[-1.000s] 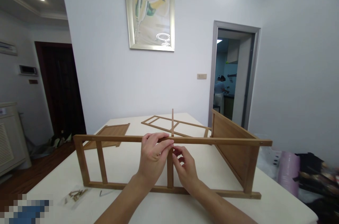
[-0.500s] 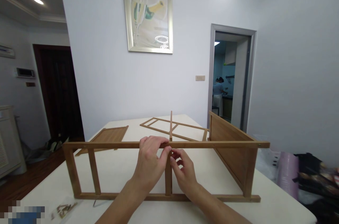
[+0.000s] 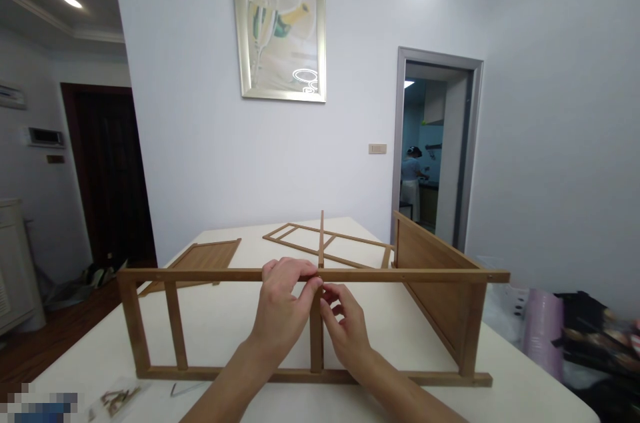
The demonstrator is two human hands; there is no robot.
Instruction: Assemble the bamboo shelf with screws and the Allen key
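A wooden frame with slim rails stands on its long edge across the table in front of me. My left hand is closed over its top rail, thumb at the joint with the middle crossbar. On the other side of that crossbar, my right hand has its fingertips pinched close under the same joint. Whatever those fingertips may hold is too small to make out. Behind the joint, a thin wooden piece is seen edge-on. A wooden panel meets the frame's right end and reaches back.
On the white table lie another wooden frame at the back and a slatted panel at left. A bag of hardware and a hex key lie front left. A person stands beyond the doorway.
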